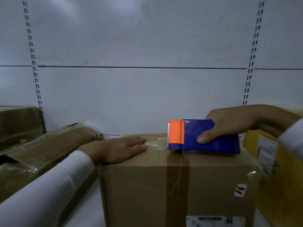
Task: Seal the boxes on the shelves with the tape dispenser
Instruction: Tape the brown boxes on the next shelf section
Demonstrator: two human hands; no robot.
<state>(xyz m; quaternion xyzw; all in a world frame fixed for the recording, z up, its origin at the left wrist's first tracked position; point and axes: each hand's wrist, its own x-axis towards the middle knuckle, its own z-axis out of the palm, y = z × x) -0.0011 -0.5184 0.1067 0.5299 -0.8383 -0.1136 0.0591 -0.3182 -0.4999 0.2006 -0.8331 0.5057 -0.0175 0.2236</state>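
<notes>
While my left hand (114,149) lies flat, fingers straight, on the box (172,177) top, my right hand (229,126) grips the tape dispenser (201,136) near the box's right edge. Its toothed end faces my left fingertips, so the tape should run leftward along the top.

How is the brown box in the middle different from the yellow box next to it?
The brown box is plain cardboard brown; the yellow box is bright yellow. The brown box shows in full in the middle; the yellow box is cut off at the right edge. The left hand presses flat on the brown box; nothing touches the yellow box. Both carry labels.
</notes>
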